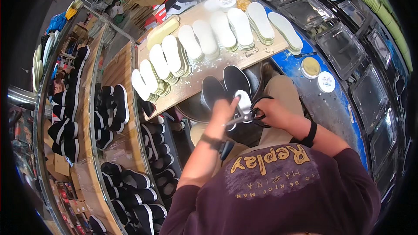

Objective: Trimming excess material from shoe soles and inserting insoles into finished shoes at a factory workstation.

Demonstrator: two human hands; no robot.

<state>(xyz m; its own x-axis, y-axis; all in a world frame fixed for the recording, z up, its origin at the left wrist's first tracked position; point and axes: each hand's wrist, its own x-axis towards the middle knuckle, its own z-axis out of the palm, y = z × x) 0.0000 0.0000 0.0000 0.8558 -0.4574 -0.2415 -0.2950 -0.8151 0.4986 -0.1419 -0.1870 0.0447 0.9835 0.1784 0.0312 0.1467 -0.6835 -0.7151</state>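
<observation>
- My left hand (223,111) is smeared with blur, so I cannot tell how its fingers close beside the flat, white, rounded piece (244,103).
- That hand also hides the near end of the left one of two black shoes (213,89).
- The fingertips of my right hand (274,112) are partly lost behind the black loops of my metal-bladed scissors (247,117).
- Shoes and knees cover much of a dark, round basin (188,111).
- The lower edge cuts off my maroon printed shirt (265,213).
- Clear, rectangular plastic trays (342,48) run into the black rim.
</observation>
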